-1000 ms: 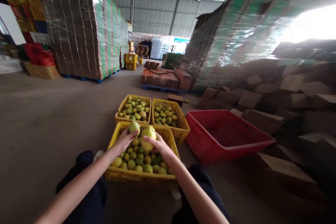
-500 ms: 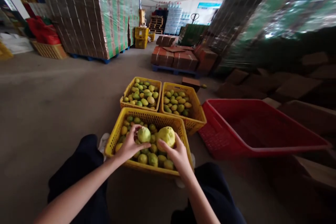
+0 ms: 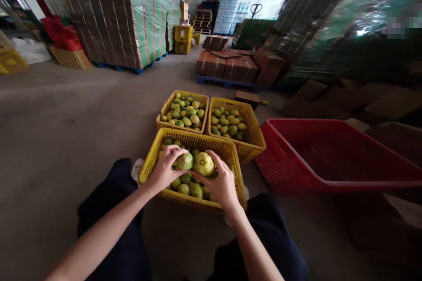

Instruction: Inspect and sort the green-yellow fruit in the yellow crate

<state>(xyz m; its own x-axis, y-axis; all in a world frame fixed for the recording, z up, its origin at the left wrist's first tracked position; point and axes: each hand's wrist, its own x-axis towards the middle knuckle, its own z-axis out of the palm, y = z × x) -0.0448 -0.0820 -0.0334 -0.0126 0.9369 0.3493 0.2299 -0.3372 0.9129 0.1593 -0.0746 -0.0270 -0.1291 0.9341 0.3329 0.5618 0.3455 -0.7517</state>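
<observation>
My left hand (image 3: 167, 167) grips a green lemon (image 3: 185, 161) between thumb and fingers. In my right hand (image 3: 221, 179) is a larger, yellower lemon (image 3: 203, 164), its stem end facing me. Both fruits are held side by side, close together, above the near yellow crate (image 3: 152, 158). Green and yellow lemons (image 3: 196, 190) fill the lower part of that crate. My hands hide some of the fruit under them.
Behind the near crate stand a left yellow crate (image 3: 207, 104) and a right yellow crate (image 3: 255, 134), both holding lemons. A large red crate (image 3: 280, 171) is at the right. Farther back are flat cardboard bundles (image 3: 239, 70) on a blue pallet and a wrapped box stack (image 3: 99, 17).
My hands have drawn together, bringing the two lemons nearer each other. The right lemon has turned so its stem end shows. The view has shifted slightly.
</observation>
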